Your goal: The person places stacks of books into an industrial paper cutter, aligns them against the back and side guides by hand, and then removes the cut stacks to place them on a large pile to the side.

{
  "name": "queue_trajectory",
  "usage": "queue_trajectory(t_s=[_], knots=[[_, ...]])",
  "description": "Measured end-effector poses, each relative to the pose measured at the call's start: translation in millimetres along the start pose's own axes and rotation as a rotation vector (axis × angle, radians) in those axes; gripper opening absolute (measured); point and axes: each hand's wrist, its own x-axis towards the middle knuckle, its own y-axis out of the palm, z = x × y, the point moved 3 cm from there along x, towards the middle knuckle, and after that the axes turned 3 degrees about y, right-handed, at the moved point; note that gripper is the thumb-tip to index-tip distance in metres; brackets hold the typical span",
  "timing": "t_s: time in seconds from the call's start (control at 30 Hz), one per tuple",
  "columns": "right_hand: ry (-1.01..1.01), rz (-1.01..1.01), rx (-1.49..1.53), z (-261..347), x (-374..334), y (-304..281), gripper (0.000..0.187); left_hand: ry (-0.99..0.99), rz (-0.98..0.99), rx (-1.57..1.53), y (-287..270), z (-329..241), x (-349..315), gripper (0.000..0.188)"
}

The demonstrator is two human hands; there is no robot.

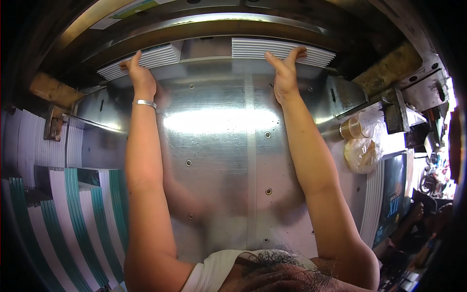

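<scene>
Both my arms reach across a shiny metal worktop [219, 165] toward its far edge. My left hand [139, 73], with a metal band at its wrist, is at a white stack [163, 56] of thin, layered pieces, probably booklets or folded paper. Its thumb points up and its fingers extend to the left. Farther right, my right hand [286, 70] is beside a similar white stack [245, 48], thumb and fingers spread apart. Neither hand visibly grips anything; whether the fingers touch the stacks I cannot tell.
Metal machine bars [209, 19] run along the back. Green-and-white stacks [73, 219] stand at the left. At the right are a plastic cup [351, 129] with brown contents, a clear plastic bag [364, 153] and a dark printed cover [393, 194] on a stack. Screws dot the worktop.
</scene>
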Motion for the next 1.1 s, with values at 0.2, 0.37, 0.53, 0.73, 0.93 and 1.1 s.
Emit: queue_trajectory(t_s=[0.2, 0.37, 0.53, 0.73, 0.93, 1.1], knots=[[-0.002, 0.018, -0.049, 7, -7, 11, 0.133, 0.037, 0.099, -0.085, -10, 0, 11, 0.107], [0.004, -0.021, -0.075, 17, -10, 28, 0.134, 0.067, -0.091, -0.050, -41, 10, 41, 0.060], [0.018, 0.028, -0.131, 4, 0, 4, 0.135, 0.084, -0.046, 0.023, -2, 5, 2, 0.084], [-0.031, 0.021, -0.007, -3, 3, 6, 0.135, 0.081, -0.037, 0.067, -3, -6, 2, 0.105], [-0.032, 0.039, 0.005, -6, 2, 11, 0.130, 0.141, -0.069, 0.227, -6, -16, -5, 0.098], [-0.036, 0.029, 0.057, -4, 0, 8, 0.124, 0.057, -0.047, 0.175, 10, -34, -24, 0.104]])
